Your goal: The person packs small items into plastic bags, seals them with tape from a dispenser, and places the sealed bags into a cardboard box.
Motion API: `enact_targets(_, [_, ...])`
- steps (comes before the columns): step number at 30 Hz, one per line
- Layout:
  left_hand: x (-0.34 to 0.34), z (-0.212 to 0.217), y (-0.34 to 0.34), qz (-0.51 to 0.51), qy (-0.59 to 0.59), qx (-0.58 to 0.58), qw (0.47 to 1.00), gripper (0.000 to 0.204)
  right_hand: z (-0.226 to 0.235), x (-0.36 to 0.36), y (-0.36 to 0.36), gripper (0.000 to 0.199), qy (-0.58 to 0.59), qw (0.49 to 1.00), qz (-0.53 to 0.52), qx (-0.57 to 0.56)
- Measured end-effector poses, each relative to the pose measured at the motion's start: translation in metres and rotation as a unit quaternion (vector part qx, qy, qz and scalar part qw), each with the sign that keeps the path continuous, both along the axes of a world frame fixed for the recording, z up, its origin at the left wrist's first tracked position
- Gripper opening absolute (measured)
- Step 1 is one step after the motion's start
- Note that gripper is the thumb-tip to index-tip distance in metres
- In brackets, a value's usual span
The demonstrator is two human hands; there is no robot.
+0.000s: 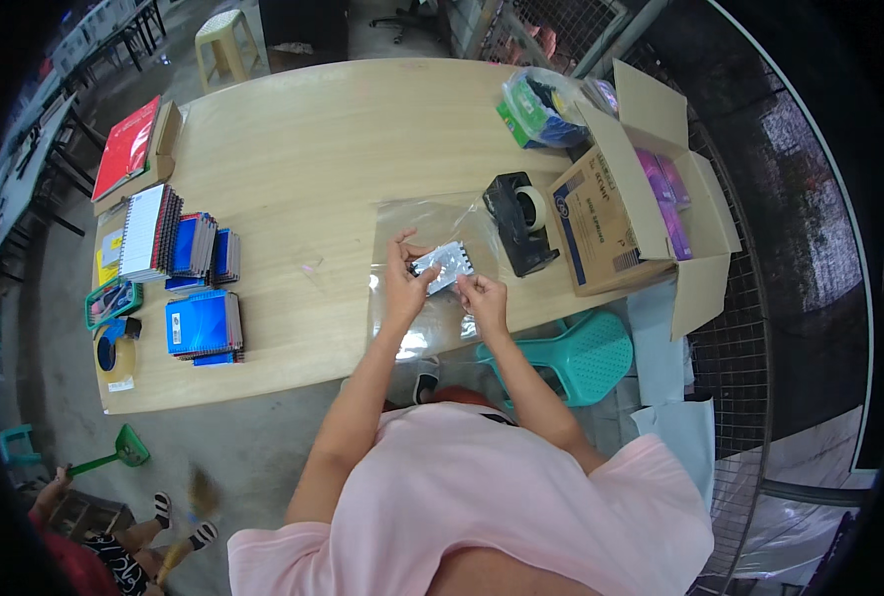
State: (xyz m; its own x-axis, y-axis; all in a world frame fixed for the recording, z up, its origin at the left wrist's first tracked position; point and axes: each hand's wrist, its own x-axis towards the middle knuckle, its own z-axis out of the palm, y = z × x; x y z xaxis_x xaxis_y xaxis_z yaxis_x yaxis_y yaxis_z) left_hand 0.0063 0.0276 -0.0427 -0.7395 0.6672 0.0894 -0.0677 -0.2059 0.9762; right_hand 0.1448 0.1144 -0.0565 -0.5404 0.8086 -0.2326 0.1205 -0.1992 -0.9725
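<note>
Over the near side of the table, both hands are on a small shiny silver-white packet (447, 264) with a dark, notched edge; its exact kind I cannot make out. My left hand (403, 280) grips its left side, thumb across the face and fingers behind. At the lower right corner, my right hand (486, 301) pinches it between thumb and fingertips. Beneath the hands a clear plastic sheet (394, 221) lies flat on the wooden table (293, 149). Just right of the sheet stands a black tape dispenser (514, 221) with a roll of tape.
An open cardboard box (601, 223) holds purple packs (665, 189). Spiral notebooks (202, 323) are stacked at the left, near a glue jar (116, 356). A teal stool (586, 363) stands at the table's near edge. Lower left, another person holds a green dustpan (131, 447).
</note>
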Motion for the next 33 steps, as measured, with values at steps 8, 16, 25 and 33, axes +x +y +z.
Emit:
enact_targets(8, [-0.005, 0.024, -0.015, -0.08, 0.239, -0.07, 0.965, 0.112, -0.083, 0.018, 0.023, 0.045, -0.287, 0.922, 0.066, 0.253])
enact_targets(16, [0.04, 0.041, -0.038, -0.227, 0.325, -0.023, 0.918, 0.074, -0.014, 0.032, 0.052, 0.058, 0.03, 0.918, 0.17, -0.357])
enact_targets(25, [-0.011, -0.021, 0.007, -0.17, 0.509, -0.452, 0.712, 0.076, 0.204, 0.149, 0.044, 0.082, -0.01, 0.924, 0.234, 0.303])
enact_targets(33, [-0.006, -0.026, 0.039, -0.15, 0.456, -0.534, 0.696, 0.111, 0.329, 0.279, 0.227, 0.068, -0.136, 0.769, -0.246, 0.574])
